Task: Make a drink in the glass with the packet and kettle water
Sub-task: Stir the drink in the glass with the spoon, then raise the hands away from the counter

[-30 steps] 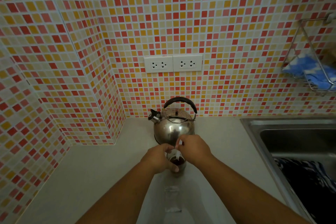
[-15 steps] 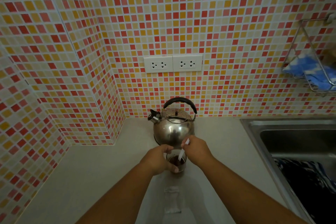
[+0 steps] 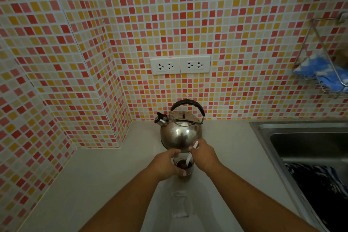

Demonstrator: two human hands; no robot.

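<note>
Mosaic tiles in red, orange and cream cover the walls behind a pale countertop (image 3: 105, 171), seen from above over a person's two bare forearms. Between the two hands stands a small clear glass (image 3: 184, 166) holding dark brown liquid. The left hand (image 3: 166, 164) wraps around the glass's left side, fingers curled against it. The right hand (image 3: 204, 154) is closed on a white stirrer (image 3: 190, 156), pinching its upper end while the lower end dips into the dark liquid at a slant. The hands sit close together, nearly touching over the rim.

Just beyond the hands, almost touching the glass, a shiny steel kettle (image 3: 180, 132) with a black arched handle sits upright, its spout pointing left. It stands between the hands and the back wall. Nearer than the hands, between the forearms, a clear crumpled packet (image 3: 179, 204) lies flat on the counter; whether it is empty cannot be told.

On the wall above the kettle is a white double power socket (image 3: 180, 65). To the right of the right arm a steel sink (image 3: 301, 137) is set into the counter, with dark patterned fabric (image 3: 320, 190) lying in it. Higher on the right wall, a wire rack (image 3: 320, 58) holds a blue and white cloth (image 3: 320, 73).
</note>
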